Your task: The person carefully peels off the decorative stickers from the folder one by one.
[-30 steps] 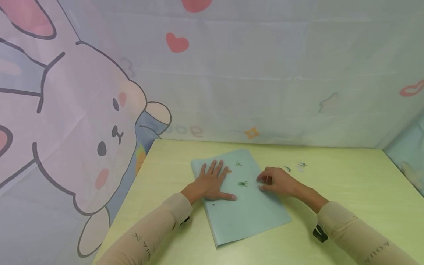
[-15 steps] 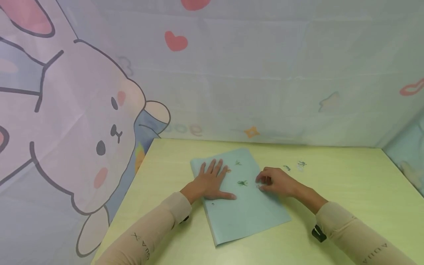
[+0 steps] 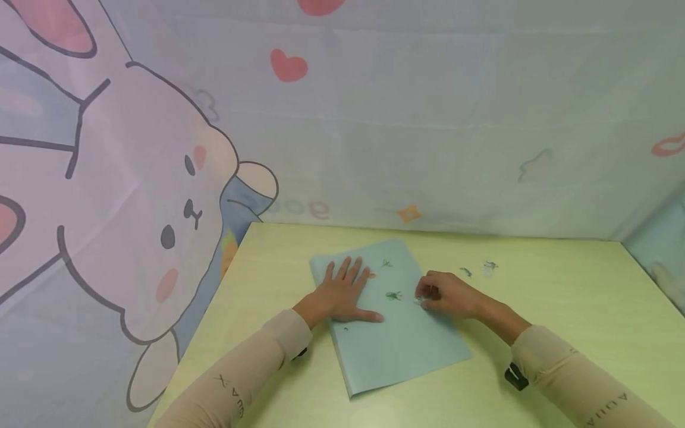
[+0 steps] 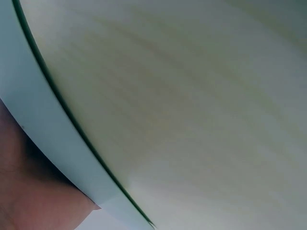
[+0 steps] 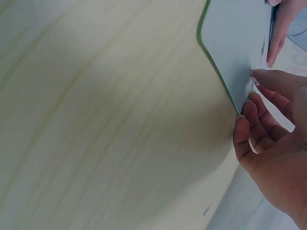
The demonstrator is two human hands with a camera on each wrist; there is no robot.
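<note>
Printed cloth [image 3: 123,208] bearing a rabbit figure stands at far left and behind the yellow-green surface [image 3: 562,309]. Next, my left hand [image 3: 337,297] rests flat on the light-blue folder [image 3: 396,351], fingers spread, thumb pointing right; it grasps nothing. An orange mark [image 3: 371,276] shows beside its fingertips. The folder's long axis runs away from me, far end slanted left. Right of that hand, a faint green piece [image 3: 387,263] lies toward the far end, and a darker green piece [image 3: 393,295] lies closer to me. Governing relation, as I judge it: a small pale piece [image 3: 418,302] sits right of the darker one, near the folder's right edge, directly at the fingertips of my right hand [image 3: 452,293]. That hand is the nearer; its thumb and index finger appear to pinch the pale piece, whose long axis is too small to read. Beyond, loose pieces [image 3: 489,266] lie on the surface.
</note>
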